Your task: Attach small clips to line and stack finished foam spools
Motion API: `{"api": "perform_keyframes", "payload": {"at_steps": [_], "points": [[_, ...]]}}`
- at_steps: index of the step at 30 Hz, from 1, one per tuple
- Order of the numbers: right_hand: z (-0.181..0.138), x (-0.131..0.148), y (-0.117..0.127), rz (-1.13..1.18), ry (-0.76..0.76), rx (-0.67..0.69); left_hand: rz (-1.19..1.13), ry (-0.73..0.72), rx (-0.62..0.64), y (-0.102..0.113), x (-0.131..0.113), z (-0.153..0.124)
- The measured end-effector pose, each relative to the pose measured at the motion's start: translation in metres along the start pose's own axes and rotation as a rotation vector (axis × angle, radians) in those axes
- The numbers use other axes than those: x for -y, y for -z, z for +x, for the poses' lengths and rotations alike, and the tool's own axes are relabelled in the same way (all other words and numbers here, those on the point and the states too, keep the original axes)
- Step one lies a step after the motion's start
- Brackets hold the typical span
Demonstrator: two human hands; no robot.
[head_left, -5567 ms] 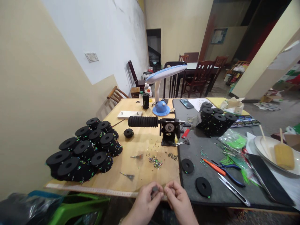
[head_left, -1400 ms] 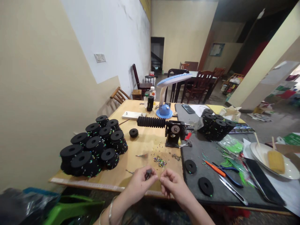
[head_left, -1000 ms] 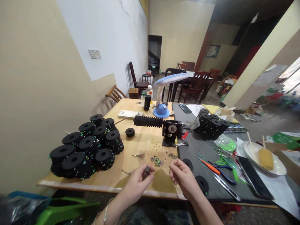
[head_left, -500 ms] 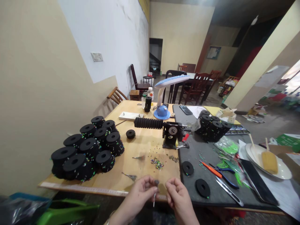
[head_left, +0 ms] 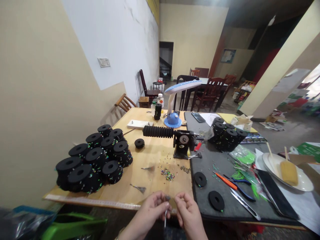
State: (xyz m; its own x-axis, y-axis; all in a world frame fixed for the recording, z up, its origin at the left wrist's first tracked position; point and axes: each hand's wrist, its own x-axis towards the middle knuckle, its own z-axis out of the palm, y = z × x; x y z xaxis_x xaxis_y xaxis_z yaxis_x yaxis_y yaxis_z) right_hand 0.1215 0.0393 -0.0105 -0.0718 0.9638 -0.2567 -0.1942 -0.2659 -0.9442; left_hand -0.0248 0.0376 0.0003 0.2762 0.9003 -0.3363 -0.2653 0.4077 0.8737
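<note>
My left hand (head_left: 155, 206) is closed in a pinch on a thin bundle of fine strands (head_left: 165, 216); its dark grey end pokes up past the fingertips and a pale stem hangs below. Close beside it on the right, my right hand (head_left: 186, 208) has thumb and forefinger pressed together; anything between them is too small to make out. Both hands are over the front edge of the wooden table (head_left: 112, 190). Two similar grey fanned bundles (head_left: 140, 188) lie to the left. Ahead of the hands is a scatter of small coloured beads (head_left: 168, 174).
Black foam spools (head_left: 93, 155) are stacked at the left. A black clamp device (head_left: 184, 141) holds a ridged foam roll (head_left: 158, 131), with a blue lamp (head_left: 172, 119) behind. Pliers (head_left: 242, 186), tweezers (head_left: 246, 205), an orange-handled tool (head_left: 226, 180) and foam discs (head_left: 216, 200) lie on the grey mat.
My right hand has shifted slightly left, closer to the left hand. The left hand keeps its pinch on the bundle, whose dark end sits a little lower.
</note>
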Motion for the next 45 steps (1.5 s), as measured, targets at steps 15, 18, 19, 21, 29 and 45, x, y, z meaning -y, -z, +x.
{"api": "perform_keyframes", "payload": {"at_steps": [15, 18, 19, 21, 29, 45], "points": [[0.000, -0.012, 0.004, -0.039, 0.010, 0.027, 0.207, -0.070, -0.019, -0.015, -0.017, -0.007], [0.000, -0.014, 0.006, -0.056, 0.005, 0.018, 0.245, -0.074, -0.020, -0.016, -0.015, -0.006], [0.001, -0.014, 0.006, -0.059, 0.004, 0.018, 0.250, -0.073, -0.018, -0.016, -0.015, -0.005], [0.001, -0.013, 0.007, -0.058, 0.007, 0.023, 0.248, -0.073, -0.019, -0.017, -0.015, -0.005], [0.002, -0.005, 0.001, -0.014, -0.001, -0.022, 0.139, -0.060, -0.060, -0.018, -0.012, -0.003], [-0.005, -0.013, 0.001, -0.031, -0.082, -0.027, 0.113, 0.008, -0.156, -0.015, -0.001, 0.001]]}}
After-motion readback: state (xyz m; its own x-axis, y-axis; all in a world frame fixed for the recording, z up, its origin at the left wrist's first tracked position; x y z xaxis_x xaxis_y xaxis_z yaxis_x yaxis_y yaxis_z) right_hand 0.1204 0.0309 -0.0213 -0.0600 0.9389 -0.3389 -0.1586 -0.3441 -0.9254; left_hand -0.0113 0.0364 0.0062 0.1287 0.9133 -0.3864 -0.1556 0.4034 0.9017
